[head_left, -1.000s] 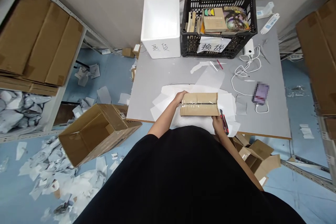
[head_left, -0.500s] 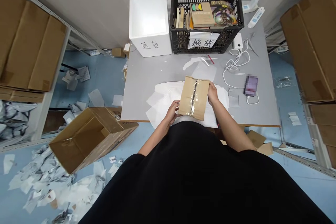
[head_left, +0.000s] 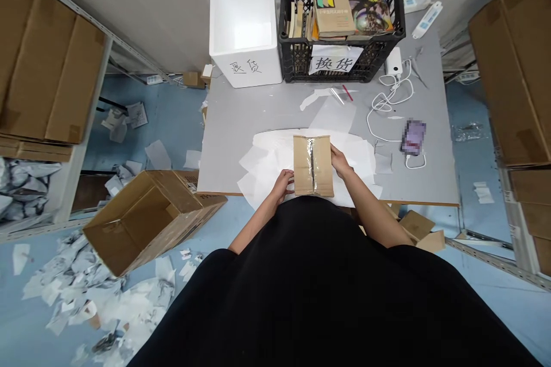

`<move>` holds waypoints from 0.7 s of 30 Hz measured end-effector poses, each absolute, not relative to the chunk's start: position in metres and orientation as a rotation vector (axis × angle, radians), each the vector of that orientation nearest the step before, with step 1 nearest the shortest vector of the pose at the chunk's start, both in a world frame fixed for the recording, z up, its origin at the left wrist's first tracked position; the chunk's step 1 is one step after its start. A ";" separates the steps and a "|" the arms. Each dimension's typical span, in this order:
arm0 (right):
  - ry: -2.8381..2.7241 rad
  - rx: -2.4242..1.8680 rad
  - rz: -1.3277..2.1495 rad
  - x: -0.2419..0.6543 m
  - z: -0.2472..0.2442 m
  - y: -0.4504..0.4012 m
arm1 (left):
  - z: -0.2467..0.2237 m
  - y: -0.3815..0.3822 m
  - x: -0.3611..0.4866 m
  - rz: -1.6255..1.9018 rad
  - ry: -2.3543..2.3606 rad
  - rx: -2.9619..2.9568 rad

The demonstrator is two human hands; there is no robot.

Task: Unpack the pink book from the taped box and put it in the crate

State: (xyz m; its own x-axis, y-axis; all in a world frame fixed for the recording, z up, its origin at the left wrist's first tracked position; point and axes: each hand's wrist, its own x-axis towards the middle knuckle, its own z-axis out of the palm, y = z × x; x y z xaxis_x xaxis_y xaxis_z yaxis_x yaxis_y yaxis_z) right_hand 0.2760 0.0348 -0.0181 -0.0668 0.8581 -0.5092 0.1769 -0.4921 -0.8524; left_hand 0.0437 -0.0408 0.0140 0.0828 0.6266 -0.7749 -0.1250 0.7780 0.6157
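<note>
A flat brown cardboard parcel (head_left: 302, 166), with shiny clear tape down its middle seam, is held between my two hands just in front of my body. My left hand (head_left: 283, 184) grips its lower left edge, the fingertips partly hidden beneath it. On the opposite side, my right hand (head_left: 340, 161) closes on the upper right edge, with the fingers partly behind the parcel. Under it, several white sheets (head_left: 267, 155) lie spread over the grey table (head_left: 232, 120).
At the table's back stand a white foam box (head_left: 247, 63) and a black crate (head_left: 293, 60) of books. A phone (head_left: 413, 137) on a white cable lies to the right. An open carton (head_left: 172, 223) and scattered paper scraps (head_left: 77, 287) are on the floor at left.
The parcel has turned from slightly tilted to nearly straight. My right hand has moved left and a little nearer my body with it, while my left hand stays at the left edge.
</note>
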 end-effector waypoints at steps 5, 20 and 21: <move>-0.980 -1.556 1.734 0.285 -0.027 -0.015 | 0.002 -0.022 0.041 0.575 1.429 0.551; -1.013 -1.584 1.823 0.295 -0.055 -0.101 | -0.006 0.099 0.067 0.606 1.363 0.750; -0.973 -1.560 1.819 0.296 -0.055 -0.102 | -0.005 0.098 0.068 0.596 1.372 0.752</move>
